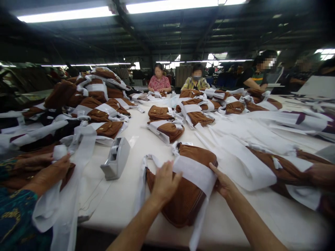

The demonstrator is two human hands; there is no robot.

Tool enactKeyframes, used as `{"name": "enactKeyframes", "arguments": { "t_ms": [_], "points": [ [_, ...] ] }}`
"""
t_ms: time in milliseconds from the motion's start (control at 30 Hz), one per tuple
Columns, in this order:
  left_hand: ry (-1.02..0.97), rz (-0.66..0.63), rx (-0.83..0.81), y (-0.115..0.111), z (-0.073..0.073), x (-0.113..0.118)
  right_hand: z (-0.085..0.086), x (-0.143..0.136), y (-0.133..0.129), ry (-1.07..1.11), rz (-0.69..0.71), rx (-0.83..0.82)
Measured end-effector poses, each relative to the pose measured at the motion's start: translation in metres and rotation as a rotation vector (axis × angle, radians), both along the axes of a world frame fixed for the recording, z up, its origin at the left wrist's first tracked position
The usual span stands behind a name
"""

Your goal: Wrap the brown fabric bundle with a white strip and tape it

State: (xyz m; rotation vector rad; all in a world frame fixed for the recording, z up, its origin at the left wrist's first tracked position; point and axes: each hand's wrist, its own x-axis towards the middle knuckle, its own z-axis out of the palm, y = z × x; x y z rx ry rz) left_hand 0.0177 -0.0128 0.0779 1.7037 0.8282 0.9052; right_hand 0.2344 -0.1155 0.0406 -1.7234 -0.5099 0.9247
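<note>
- A co-worker's hands point(49, 170) at 9 o'clock press on a brown piece and hold white wrapping paper point(65, 195) that hangs over the table edge.
- A grey tape dispenser point(116, 158) stands on the white table point(125, 195) at 10 o'clock from the person's hands, apart from them.
- The left hand point(163, 183) lies flat on the brown bag point(187, 198), fingers spread and extended, pressing on the fabric at the near edge of the white paper band point(195, 174); it clasps nothing.
- The brown bag lies at 6 o'clock on the table, directly in front of the person, with the band laid across its upper half and loose white strips hanging at both sides.
- The right hand point(222, 181) touches the bag's right edge, fingers extended against the band (whether the thumb pinches the paper cannot be told).
- Judged progress: the band is on but looks unfastened at its ends; this bag appears partly wrapped.
- Wrapped bags point(167, 129) lie at 12 o'clock, with a further heap point(91, 97) at 10 o'clock; a long brown piece point(282, 170) at 3 o'clock is in another person's hand point(320, 176).
</note>
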Motion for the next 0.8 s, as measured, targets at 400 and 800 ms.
{"name": "enactKeyframes", "arguments": {
  "t_ms": [400,800],
  "points": [
    [-0.468,-0.176,-0.202,-0.054,0.06,0.03,0.154,-0.065,0.022,-0.648,-0.012,0.495],
    [-0.705,0.254,-0.942,-0.024,-0.033,-0.068,0.033,-0.122,0.013,-1.909,0.742,0.428]
  ]
}}
